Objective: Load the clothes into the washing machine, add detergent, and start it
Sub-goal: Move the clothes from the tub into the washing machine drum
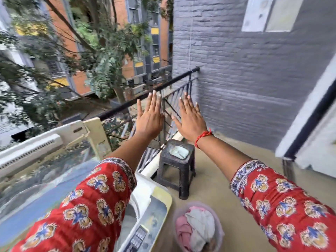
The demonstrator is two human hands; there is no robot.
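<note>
Clothes (197, 227) well below raised, empty right hand (190, 118)

sleeves (87, 206): red cloth with tan and blue flower motifs, and a blue-and-white patterned band at each cuff
wrist thread (202, 137): red, on the right hand (190, 119)
stool (175, 168): dark brown woven texture, at 6 o'clock from the hands, a pale green-white patch on its seat
basket (198, 226): translucent lilac, at 5 o'clock
clothes (194, 226): pink and off-white, in the basket
washing machine (145, 215): white body, yellowed cream edge, at 7 o'clock
railing (145, 96): black
wall (254, 79): grey-violet painted brick, at 2 o'clock
far building (80, 82): orange with yellow and grey-blue, at 11 o'clock
</note>
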